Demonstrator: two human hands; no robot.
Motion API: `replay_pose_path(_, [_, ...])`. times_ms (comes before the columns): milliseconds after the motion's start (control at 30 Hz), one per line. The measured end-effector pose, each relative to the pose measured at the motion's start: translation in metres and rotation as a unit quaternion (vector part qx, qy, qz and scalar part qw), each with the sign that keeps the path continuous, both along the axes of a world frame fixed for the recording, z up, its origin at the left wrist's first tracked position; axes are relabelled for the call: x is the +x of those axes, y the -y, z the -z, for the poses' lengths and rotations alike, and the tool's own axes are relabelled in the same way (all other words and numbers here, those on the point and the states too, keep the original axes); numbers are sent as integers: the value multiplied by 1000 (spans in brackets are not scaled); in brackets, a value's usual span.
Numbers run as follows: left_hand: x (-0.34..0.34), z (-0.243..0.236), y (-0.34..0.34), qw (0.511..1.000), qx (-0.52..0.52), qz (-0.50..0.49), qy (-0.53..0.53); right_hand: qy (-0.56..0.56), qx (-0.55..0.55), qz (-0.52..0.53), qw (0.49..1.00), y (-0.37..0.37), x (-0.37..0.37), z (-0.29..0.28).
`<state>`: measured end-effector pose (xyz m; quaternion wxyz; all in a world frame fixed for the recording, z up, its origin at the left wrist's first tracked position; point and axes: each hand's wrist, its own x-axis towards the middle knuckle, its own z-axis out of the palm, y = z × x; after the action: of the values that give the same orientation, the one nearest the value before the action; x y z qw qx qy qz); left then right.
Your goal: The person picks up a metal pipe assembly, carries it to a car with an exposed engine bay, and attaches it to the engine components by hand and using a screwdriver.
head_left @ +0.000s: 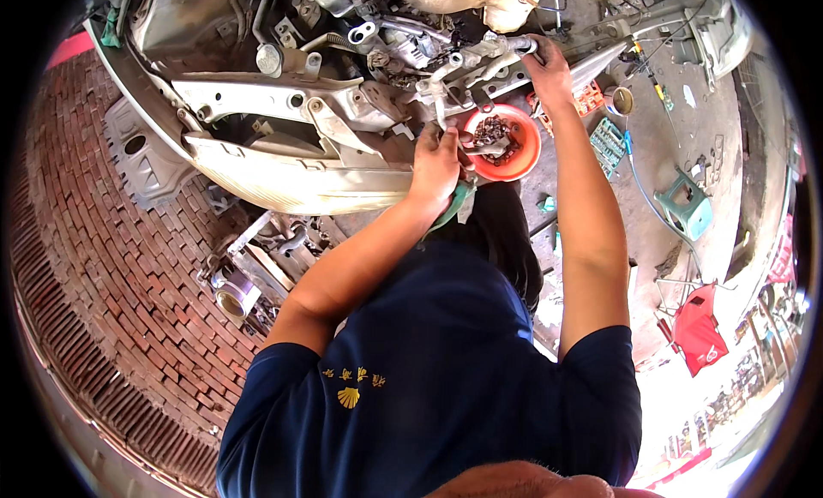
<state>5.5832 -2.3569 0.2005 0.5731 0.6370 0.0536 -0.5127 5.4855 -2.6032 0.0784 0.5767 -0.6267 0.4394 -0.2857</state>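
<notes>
A grey metal pipe (471, 59) with a branch and bent ends lies across the front of an opened car's engine bay. My right hand (549, 72) is closed round its far right end. Lower down, my left hand (436, 161) is closed at the pipe's downward end, its palm side hidden. Just right of that hand is an orange-red bowl (529, 158) with dark bolts and small metal parts (497, 135) in it. Something green, like a cloth strip (454, 208), hangs below my left wrist.
A cream bumper (300, 177) runs along the car's front at left. On the floor at right are a teal socket tray (608, 147), an orange tray (589, 99), a tin can (619, 100), a green stool (686, 205) and a red folding seat (699, 329). Metal parts (249, 275) lie on the brick floor.
</notes>
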Motion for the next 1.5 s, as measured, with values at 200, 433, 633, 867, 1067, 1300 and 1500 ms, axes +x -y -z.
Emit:
replay_pose_path(200, [-12, 0, 13, 994, 25, -69, 83, -88, -62, -76, 991, 18, 3, -4])
replay_pose_path(433, [-44, 7, 19, 952, 72, -167, 245, -44, -30, -155, 986, 22, -12, 29])
replay_pose_path(633, [-54, 27, 26, 932, 90, -187, 298, -127, -36, -220, 966, 34, -20, 112])
replay_pose_path(867, [-45, 24, 25, 937, 70, -206, 274, -117, 169, -182, 962, -12, 5, 171])
replay_pose_path(1067, [-40, 26, 38, 943, 55, -190, 267, -161, 85, -272, 945, -3, 3, 248])
replay_pose_path(1300, [-40, 24, 54, 929, 40, -274, 244, -163, -21, -172, 971, -5, 26, 241])
replay_pose_path(1500, [-35, 23, 71, 923, -14, -266, 276, -135, 10, -69, 988, 7, 43, 261])
